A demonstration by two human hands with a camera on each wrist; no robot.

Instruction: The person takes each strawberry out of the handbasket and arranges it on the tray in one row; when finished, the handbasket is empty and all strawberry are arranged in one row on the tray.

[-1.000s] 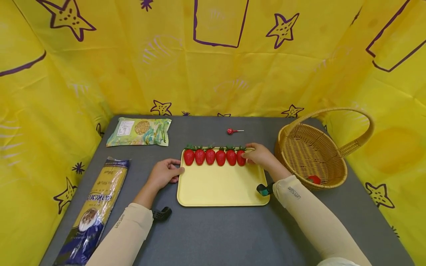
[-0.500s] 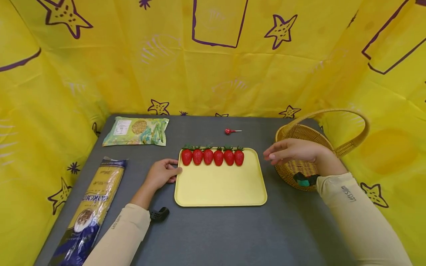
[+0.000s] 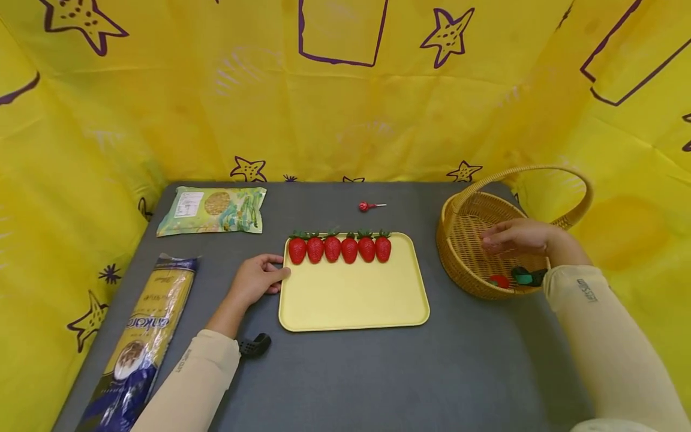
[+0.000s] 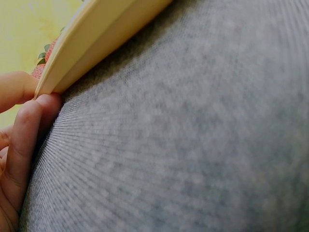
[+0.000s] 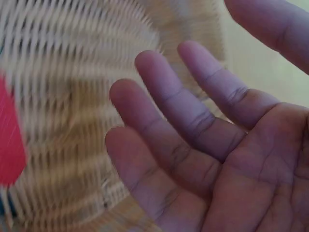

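My left hand (image 3: pixel 256 281) pinches the left rim of a pale yellow tray (image 3: pixel 353 297); in the left wrist view, thumb and finger sit on either side of the rim. Along the tray's far edge lies a row of several red strawberries (image 3: pixel 332 248), green leaves pointing away. My right hand (image 3: pixel 520 236) is over the wicker basket (image 3: pixel 450 264) at the right, its fingers spread and holding nothing. Below it, near the basket's front wall, is one red strawberry (image 3: pixel 499 281), partly visible at the left of the right wrist view.
A red lollipop (image 3: pixel 372 206) lies behind the tray. At the back left is a green patterned bag (image 3: pixel 216 210), and a long pack of spaghetti (image 3: pixel 146 336) lies along the left side. The basket's tall handle (image 3: pixel 540 170) arches up behind the right hand. Yellow cloth surrounds the grey table.
My right hand has let go of the last strawberry in the row and moved right, off the tray and over the basket. The left hand has stayed at the tray's rim.
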